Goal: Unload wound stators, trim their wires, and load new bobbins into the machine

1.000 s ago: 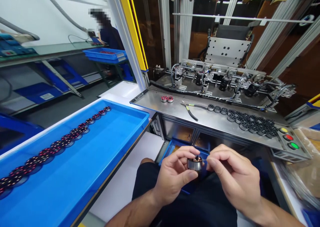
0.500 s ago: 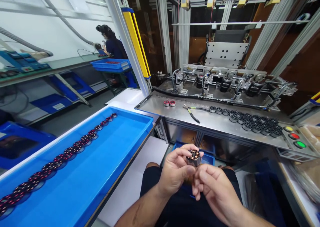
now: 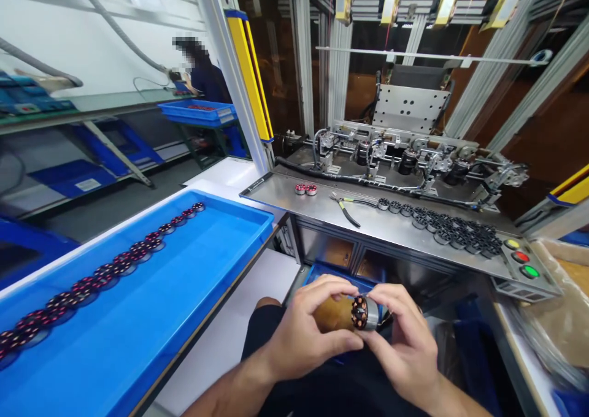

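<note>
A wound motor stator (image 3: 367,313), with copper coils on a black core and a silver-grey outer ring, is held above my lap. It lies tipped on its side, coil face toward the left. My right hand (image 3: 405,337) grips the ring from the right with thumb and fingertips. My left hand (image 3: 308,325) curves around from the left, thumb below and index fingertip above, both at the stator's edge. Its other fingers are partly hidden. On the metal bench, two red-wound stators (image 3: 305,189) stand beside cutting pliers (image 3: 346,210) with green-and-black handles.
Many black cores (image 3: 453,227) stand on the bench (image 3: 276,190) at right, near a button box (image 3: 524,263). Behind is a winding machine (image 3: 405,153). A blue tray (image 3: 184,288) at left holds a row of red-wound stators (image 3: 108,276). A person (image 3: 207,73) sits farther back.
The stator has been turned from coils up to coils facing left. My right hand has moved up from below it to its right side. The view has shifted slightly.
</note>
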Demonstrator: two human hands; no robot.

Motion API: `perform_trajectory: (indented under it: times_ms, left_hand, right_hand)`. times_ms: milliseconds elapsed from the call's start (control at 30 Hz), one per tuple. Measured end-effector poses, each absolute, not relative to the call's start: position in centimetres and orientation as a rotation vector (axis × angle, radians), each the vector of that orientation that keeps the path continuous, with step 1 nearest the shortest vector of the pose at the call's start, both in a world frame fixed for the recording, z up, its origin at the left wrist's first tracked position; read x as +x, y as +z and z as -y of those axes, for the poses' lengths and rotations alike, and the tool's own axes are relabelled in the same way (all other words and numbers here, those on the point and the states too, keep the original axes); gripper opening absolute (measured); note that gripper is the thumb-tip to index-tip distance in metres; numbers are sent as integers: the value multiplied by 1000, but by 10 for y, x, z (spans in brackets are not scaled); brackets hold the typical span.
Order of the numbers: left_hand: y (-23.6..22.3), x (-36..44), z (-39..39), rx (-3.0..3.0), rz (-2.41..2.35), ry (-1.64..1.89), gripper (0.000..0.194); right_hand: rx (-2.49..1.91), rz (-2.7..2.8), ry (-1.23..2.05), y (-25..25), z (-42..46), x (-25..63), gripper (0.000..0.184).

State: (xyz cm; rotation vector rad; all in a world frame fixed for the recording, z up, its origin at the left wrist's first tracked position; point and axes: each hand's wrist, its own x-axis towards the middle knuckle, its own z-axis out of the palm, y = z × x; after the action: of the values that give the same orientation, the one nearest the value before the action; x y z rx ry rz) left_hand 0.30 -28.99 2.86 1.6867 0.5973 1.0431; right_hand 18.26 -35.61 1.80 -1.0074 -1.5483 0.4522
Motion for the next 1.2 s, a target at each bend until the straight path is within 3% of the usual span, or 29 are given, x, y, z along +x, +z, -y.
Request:
perform_trajectory:
  times_ms: [133, 300, 667, 900, 1033, 1200]
  left_hand:
    - [35, 9, 294, 1694, -578, 1004, 42]
    - [28, 11, 293, 1674, -609, 1049, 41]
    - [15, 20, 299, 1243, -435, 1001, 41]
    - [30, 9, 293, 1990, -513, 1301, 47]
    - [42, -1, 289, 2407, -434, 1217, 59]
    - [49, -4, 290, 2455, -325, 1128, 72]
  right_hand:
    - [-999, 1674, 304, 19, 356, 188, 49]
    - [-946, 1689, 451, 24, 357, 196, 50]
    - [-1028, 1539, 509, 34, 361, 187, 17]
    - [-1294, 1394, 643, 27, 366, 224, 18]
    - [-1235, 1605, 593, 52, 365, 239, 9]
    - [-1242, 1930, 822, 81, 359, 211, 16]
